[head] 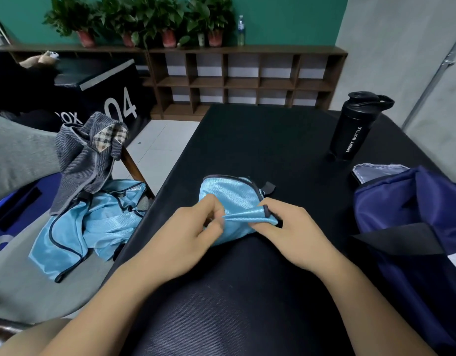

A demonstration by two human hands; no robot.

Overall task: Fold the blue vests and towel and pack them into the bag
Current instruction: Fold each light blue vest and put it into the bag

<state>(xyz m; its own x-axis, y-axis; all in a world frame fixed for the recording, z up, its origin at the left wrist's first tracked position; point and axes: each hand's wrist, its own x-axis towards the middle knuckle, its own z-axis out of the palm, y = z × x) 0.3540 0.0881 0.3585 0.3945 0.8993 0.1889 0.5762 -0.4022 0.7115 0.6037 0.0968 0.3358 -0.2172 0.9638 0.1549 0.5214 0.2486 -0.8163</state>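
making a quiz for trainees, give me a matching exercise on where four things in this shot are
1 light blue mesh vest
2 grey striped towel
3 black plastic sport bottle
4 navy blue fabric bag

a upright, far right of the black table
b pinched by left hand and right hand
c heaped left of the table
d at the table's right edge

Pairs: 1-b, 2-c, 3-a, 4-d

"SPORT BOTTLE" on shaker (352, 129); "04" on box (93, 91)

Upper frame: teal wall (286, 19), potted plants (144, 19) atop a brown cubby shelf (247, 80). Upper right: grey wall (388, 60). Centre left: pale tiled floor (157, 147), black box (106, 93).
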